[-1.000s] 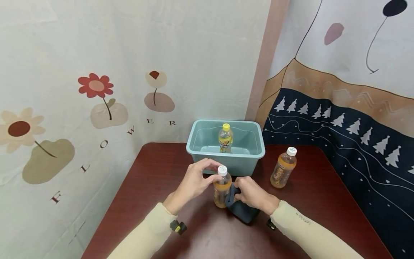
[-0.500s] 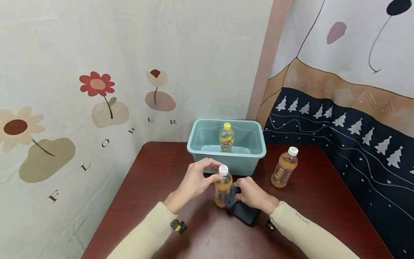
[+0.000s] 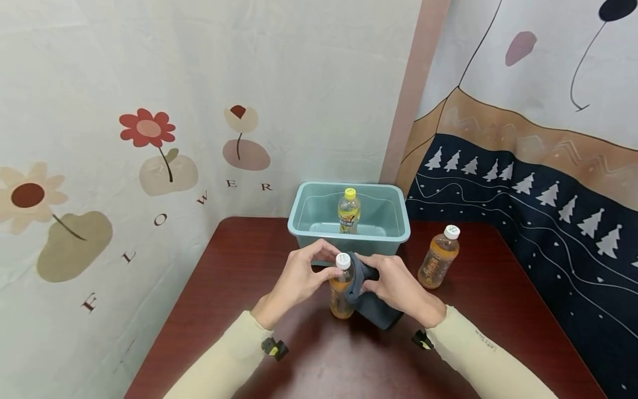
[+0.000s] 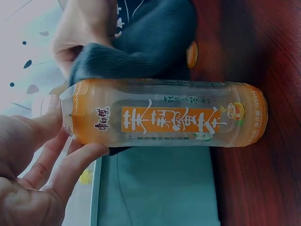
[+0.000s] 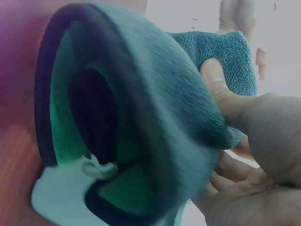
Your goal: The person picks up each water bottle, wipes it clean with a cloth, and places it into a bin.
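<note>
An orange-labelled plastic drink bottle (image 3: 339,303) with a white cap stands upright on the table. My left hand (image 3: 298,281) holds it near the top, thumb and fingers round the neck and shoulder. My right hand (image 3: 399,284) grips a dark blue-grey cloth (image 3: 377,311) against the bottle's right side. In the right wrist view the thumb presses on the folded towelling cloth (image 5: 178,94), whose loose part hangs in a wide curl. The left wrist view has the bottle's label (image 4: 174,120) facing the camera, with the cloth along its other side.
Behind the hands stands a light blue plastic tub (image 3: 311,235) holding a yellow-capped bottle (image 3: 349,215). Another orange-labelled bottle (image 3: 438,259) stands to the right on the dark red table (image 3: 214,310). Printed curtains hang behind and at the right.
My right hand has moved up the bottle's side with the cloth, from its middle to near the cap. My left hand keeps its hold, almost unmoved.
</note>
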The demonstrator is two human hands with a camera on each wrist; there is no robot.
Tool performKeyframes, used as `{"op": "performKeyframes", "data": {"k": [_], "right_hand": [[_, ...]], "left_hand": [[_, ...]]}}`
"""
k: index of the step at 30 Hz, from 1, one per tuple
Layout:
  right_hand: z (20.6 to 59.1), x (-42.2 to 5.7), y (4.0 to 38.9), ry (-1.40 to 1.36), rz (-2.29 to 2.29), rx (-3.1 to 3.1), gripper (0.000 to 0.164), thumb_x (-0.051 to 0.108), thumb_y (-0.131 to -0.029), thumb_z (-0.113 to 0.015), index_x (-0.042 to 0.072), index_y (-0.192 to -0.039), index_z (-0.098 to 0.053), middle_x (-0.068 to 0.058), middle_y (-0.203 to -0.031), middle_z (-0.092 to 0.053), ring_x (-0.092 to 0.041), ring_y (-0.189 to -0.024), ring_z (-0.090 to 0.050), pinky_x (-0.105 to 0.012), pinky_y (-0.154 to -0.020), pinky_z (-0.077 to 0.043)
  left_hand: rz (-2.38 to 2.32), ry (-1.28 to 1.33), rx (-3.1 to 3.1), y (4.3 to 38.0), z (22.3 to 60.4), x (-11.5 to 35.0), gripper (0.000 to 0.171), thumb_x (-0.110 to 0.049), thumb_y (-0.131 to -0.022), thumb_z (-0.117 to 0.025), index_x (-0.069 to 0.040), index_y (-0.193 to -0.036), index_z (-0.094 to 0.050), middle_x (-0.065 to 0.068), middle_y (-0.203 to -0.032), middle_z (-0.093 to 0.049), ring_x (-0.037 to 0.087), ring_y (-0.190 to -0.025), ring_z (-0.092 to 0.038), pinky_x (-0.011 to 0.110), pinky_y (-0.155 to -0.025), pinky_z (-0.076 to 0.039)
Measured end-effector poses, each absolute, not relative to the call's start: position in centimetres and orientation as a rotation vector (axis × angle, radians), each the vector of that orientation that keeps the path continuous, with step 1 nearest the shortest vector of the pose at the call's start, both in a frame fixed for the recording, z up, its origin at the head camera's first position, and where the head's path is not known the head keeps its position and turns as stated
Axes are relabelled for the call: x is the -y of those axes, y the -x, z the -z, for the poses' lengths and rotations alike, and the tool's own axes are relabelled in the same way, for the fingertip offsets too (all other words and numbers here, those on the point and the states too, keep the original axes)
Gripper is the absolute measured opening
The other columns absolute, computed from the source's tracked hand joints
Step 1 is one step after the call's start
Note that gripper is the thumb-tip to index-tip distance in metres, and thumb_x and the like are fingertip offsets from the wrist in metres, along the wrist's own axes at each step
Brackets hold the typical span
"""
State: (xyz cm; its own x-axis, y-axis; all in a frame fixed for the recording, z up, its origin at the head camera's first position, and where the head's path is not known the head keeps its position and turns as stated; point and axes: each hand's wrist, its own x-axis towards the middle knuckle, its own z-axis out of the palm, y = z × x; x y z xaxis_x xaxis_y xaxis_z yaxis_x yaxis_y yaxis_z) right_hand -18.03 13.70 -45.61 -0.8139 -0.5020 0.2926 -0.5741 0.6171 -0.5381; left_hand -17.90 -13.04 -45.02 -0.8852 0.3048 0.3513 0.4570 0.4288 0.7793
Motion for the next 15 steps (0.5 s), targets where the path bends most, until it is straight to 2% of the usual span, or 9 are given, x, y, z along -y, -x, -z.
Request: {"op": "performKeyframes", "data": {"k": [3, 8, 12, 15], "right_hand": [[45.0, -13.6, 17.7, -0.896, -1.022, 2.659, 0.069, 0.011, -0.091, -0.101, 0.009, -0.155, -0.075, -0.01, -0.133, -0.088, -0.019, -0.111, -0.085, -0.036, -0.092, -0.073], [44.5, -13.4, 17.4, -0.869, -1.081, 2.554, 0.063, 0.016, -0.088, -0.103, 0.012, -0.147, -0.082, -0.007, -0.128, -0.089, -0.02, -0.111, -0.086, -0.032, -0.091, -0.073], [44.3, -13.3, 17.2, -0.9, -1.088, 2.576, 0.055, 0.017, -0.091, -0.101, 0.011, -0.143, -0.084, -0.005, -0.129, -0.085, -0.022, -0.114, -0.084, -0.04, -0.098, -0.073], [44.4, -13.4, 17.1, -0.932, -1.048, 2.624, 0.053, 0.019, -0.093, -0.099, 0.011, -0.143, -0.084, -0.008, -0.137, -0.08, -0.025, -0.122, -0.081, -0.047, -0.106, -0.071]], "left_hand": [[1.458, 0.666, 2.518, 17.8, 45.1, 13.1, 0.032, -0.017, -0.095, -0.099, -0.024, -0.121, -0.081, -0.003, -0.12, -0.088, 0.019, -0.112, -0.087, 0.031, -0.095, -0.07], [1.457, 0.676, 2.497, 17.8, 45.1, 13.0, 0.031, -0.015, -0.095, -0.099, -0.024, -0.12, -0.083, -0.002, -0.121, -0.089, 0.019, -0.112, -0.088, 0.031, -0.097, -0.07], [1.444, 0.675, 2.492, 17.8, 45.1, 12.9, 0.031, -0.013, -0.095, -0.098, -0.023, -0.12, -0.083, -0.002, -0.121, -0.089, 0.018, -0.112, -0.088, 0.032, -0.098, -0.07], [1.446, 0.679, 2.494, 17.7, 45.2, 12.9, 0.03, -0.013, -0.096, -0.098, -0.023, -0.12, -0.083, -0.002, -0.121, -0.089, 0.019, -0.112, -0.088, 0.032, -0.098, -0.07]]}}
